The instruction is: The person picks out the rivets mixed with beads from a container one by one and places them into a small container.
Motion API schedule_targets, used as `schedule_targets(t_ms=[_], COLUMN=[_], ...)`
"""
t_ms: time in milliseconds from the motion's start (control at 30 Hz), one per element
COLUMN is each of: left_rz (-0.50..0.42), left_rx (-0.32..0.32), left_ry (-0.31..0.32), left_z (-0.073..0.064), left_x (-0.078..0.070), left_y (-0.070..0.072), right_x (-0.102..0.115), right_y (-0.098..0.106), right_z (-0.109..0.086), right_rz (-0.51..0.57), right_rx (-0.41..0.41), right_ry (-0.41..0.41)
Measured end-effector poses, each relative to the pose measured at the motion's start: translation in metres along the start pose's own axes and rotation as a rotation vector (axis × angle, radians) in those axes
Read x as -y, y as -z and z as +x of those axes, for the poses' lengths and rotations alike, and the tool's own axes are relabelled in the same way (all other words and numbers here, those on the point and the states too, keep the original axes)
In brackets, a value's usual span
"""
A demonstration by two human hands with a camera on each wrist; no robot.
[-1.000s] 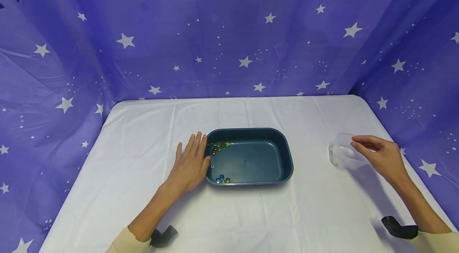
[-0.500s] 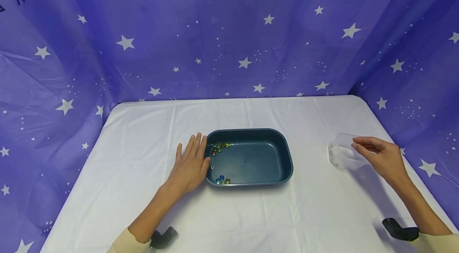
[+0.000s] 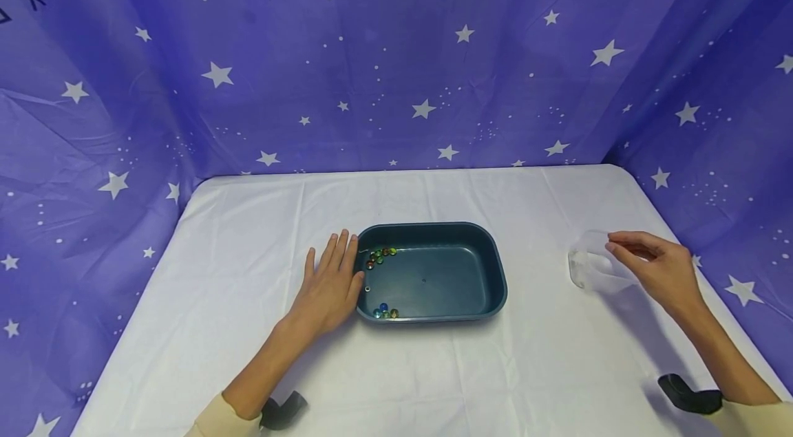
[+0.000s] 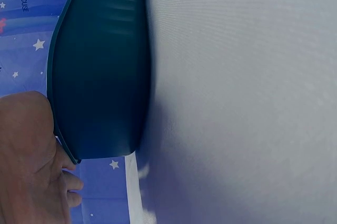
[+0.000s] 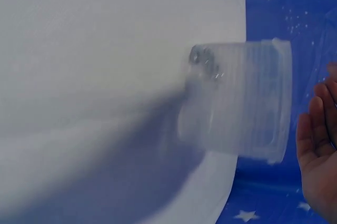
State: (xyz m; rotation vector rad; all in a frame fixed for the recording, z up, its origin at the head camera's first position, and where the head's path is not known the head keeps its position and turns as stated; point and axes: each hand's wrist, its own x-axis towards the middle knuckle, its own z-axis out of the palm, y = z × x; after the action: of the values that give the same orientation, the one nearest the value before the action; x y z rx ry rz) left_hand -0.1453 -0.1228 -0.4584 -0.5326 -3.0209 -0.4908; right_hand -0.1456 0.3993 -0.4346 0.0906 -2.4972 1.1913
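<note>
My left hand [image 3: 327, 289] lies with straight fingers along the left rim of a dark teal plastic basin [image 3: 434, 285]; the left wrist view shows it at the rim above the basin's outer wall [image 4: 100, 71]. Several coloured glass marbles [image 3: 380, 254] sit in the basin's far left corner, with more marbles [image 3: 385, 312] in the near left corner. Between them is a small metal ring [image 3: 367, 289]. My right hand [image 3: 659, 272] hovers over a clear plastic tub [image 3: 591, 268], thumb and index fingertips close together, nothing visible between them. Small shiny pieces [image 5: 205, 61] lie at the tub's bottom.
A white cloth [image 3: 434, 375] covers the table. Purple star-printed curtains [image 3: 372, 79] hang behind it and at both sides. A black wrist mount [image 3: 688, 393] juts out beside the right forearm, and another black mount [image 3: 283, 411] beside the left.
</note>
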Motion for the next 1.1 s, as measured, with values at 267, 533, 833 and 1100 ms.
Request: schedule_targets(t_ms=[267,533,833,1100], left_rz=[-0.002,-0.005,-0.015,-0.026], left_rx=[-0.001,0.007,0.005,0.002], left_ry=[-0.002,0.001,0.001,-0.002], left_z=[0.000,-0.001,-0.001,-0.002], left_x=[0.001,0.001,0.001,0.000], left_y=[-0.001,0.000,0.000,0.000], right_x=[0.039,0.086,0.128,0.147], right_y=[-0.025,-0.078,-0.140,-0.192], right_z=[0.008,0.023,0.031,0.028], right_rz=[0.065,0.179,0.323,0.418], right_rx=[0.068,0.193,0.387,0.545], right_ry=[0.066,0.137,0.227,0.228])
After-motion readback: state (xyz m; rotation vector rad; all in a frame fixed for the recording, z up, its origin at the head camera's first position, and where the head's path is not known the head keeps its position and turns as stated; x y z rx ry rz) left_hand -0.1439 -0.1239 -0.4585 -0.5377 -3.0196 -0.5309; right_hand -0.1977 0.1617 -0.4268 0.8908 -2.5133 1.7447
